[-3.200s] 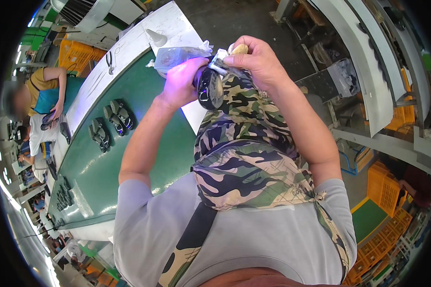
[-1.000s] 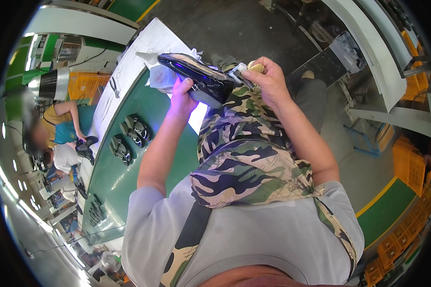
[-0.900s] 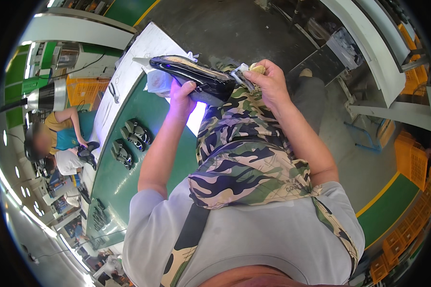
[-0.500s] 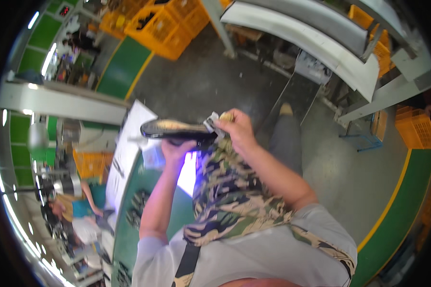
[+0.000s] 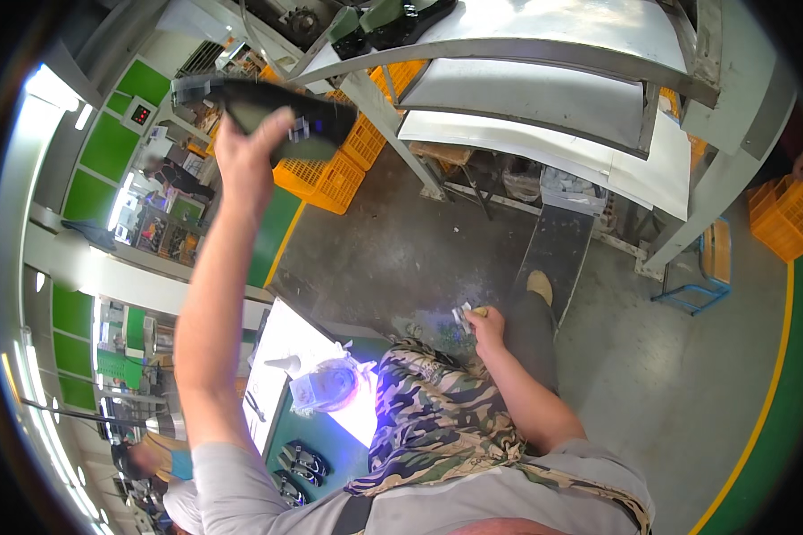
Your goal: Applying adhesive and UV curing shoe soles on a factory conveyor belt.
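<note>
Raised at the upper left, my left hand grips a black shoe, thumb on its side. The shoe is smeared by motion and has a grey-green area along its lower side. My right hand is low in front of my camouflage apron. Its fingers pinch a crumpled white cloth, and a small yellowish piece shows beside it. Above and right of the raised shoe, several dark shoes with green insides stand on a metal-framed rack.
A brightly lit work table at my left bears a translucent tub and black sandals. Yellow crates stand beyond the raised shoe. A blue-framed stool is at right, near an orange crate. People work at far left.
The shoe has gone up and left in my left hand, toward the rack. My right hand has come away from it, still pinching the cloth. The view has shifted, showing more rack.
</note>
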Demonstrator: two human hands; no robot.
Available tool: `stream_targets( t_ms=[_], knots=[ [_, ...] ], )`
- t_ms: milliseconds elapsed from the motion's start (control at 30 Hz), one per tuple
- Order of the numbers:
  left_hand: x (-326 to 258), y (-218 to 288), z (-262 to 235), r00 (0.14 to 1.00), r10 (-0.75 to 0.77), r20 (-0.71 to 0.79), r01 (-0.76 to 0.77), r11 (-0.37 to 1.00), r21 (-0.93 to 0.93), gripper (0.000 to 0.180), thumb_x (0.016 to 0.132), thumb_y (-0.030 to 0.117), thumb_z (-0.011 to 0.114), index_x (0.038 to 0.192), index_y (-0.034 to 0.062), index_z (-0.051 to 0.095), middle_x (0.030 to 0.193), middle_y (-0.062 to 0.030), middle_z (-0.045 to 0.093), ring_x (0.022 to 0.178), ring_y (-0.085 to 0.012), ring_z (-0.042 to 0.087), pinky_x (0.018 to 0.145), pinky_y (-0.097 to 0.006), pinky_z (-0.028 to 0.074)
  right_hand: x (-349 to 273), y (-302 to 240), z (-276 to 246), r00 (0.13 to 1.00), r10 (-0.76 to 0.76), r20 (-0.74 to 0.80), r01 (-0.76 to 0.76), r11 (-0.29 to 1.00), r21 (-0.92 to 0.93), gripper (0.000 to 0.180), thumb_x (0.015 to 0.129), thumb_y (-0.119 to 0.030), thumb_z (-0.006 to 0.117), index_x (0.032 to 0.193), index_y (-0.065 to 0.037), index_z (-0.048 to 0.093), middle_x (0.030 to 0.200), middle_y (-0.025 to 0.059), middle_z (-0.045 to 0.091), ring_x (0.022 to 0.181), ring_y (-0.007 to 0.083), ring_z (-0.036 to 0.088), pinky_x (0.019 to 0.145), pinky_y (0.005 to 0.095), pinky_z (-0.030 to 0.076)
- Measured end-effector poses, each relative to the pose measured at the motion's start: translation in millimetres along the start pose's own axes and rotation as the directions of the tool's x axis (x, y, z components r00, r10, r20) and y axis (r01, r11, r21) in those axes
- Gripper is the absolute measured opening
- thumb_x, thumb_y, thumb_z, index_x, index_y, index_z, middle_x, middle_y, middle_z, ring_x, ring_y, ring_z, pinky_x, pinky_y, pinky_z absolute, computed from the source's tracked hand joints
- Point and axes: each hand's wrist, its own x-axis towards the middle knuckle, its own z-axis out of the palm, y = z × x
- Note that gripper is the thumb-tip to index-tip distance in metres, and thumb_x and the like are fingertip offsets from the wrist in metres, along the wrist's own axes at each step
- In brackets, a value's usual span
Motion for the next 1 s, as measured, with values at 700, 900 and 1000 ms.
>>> stream_targets(
  t_ms=[700,900,1000],
  knots=[
    [59,-11,158,0.808,0.574,0.132,-0.546,0.645,0.535,0.04,0.08,0.02,0.068,0.114,-0.003,0.065,0.102,-0.0282,0.068,0.099,-0.0406,0.066,0.09,-0.046,0.053,39,17,-13,0.993,0.083,0.083,-0.073,0.99,-0.12,0.02,0.079,-0.007,0.079,0.086,-0.008,0.061,0.071,-0.001,0.059,0.054,0.0085,0.052,0.046,0.0243,0.039],
    [-230,-65,1,0.916,0.353,0.188,-0.4,0.813,0.422,0.043,0.076,0.018,0.079,0.115,0.0063,0.067,0.12,-0.0152,0.068,0.108,-0.0339,0.065,0.091,-0.041,0.053,61,22,-27,0.966,0.242,0.089,-0.229,0.965,-0.131,0.017,0.087,-0.021,0.074,0.098,-0.015,0.063,0.083,0.0,0.065,0.065,0.0139,0.061,0.052,0.0292,0.043],
    [-409,-111,-111,0.974,-0.212,-0.078,0.216,0.779,0.589,0.048,0.077,0.017,0.079,0.121,0.0046,0.065,0.123,-0.0146,0.067,0.113,-0.0307,0.065,0.096,-0.04,0.052,63,12,-28,0.939,0.32,0.122,-0.3,0.941,-0.157,0.019,0.087,-0.022,0.075,0.098,-0.014,0.063,0.085,0.0001,0.064,0.069,0.0146,0.06,0.057,0.0317,0.044]
  ],
)
